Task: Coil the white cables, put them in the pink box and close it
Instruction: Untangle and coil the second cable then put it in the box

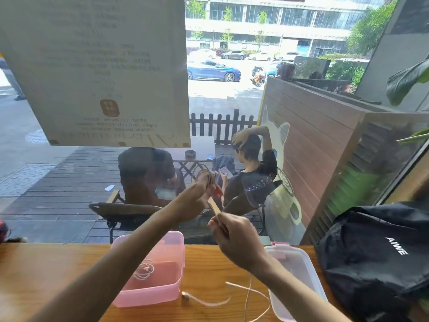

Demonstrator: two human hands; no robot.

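The right hand [234, 235] pinches the cable's tail [214, 206], feeding loops gripped by the left hand [197, 198] just beyond; slack below could snag the lid [299, 280], springing the coil [205, 176].

On the surface [46, 270], the box [151, 296] sits left of its lid [299, 270], a coiled cable [144, 271] inside it. A loose cable [232, 296] lies between them; a bag [380, 259] occupies the right edge.
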